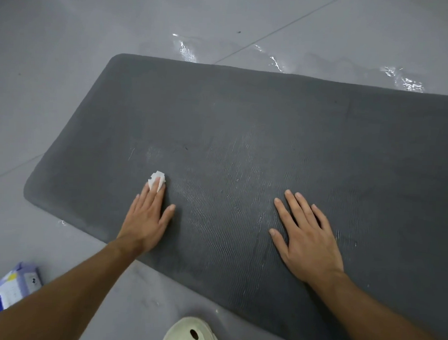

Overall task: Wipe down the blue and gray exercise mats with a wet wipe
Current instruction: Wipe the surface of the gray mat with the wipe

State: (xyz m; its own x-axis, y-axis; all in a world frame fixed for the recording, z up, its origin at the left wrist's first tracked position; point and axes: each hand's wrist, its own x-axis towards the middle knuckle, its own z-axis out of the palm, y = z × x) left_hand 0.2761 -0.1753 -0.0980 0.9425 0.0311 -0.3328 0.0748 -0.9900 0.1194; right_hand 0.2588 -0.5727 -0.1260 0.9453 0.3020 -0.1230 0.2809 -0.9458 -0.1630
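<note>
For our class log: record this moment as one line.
left hand: presses wet wipe on gray mat | right hand: flat on gray mat

A pale clog [190,334] and a purple wipes pack [11,286] sit on the wet-streaked gray floor [68,60].

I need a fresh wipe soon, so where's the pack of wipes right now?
In the head view, the wipe pack lies on the floor at the lower left, off the gray mat and beside the left forearm.
</note>
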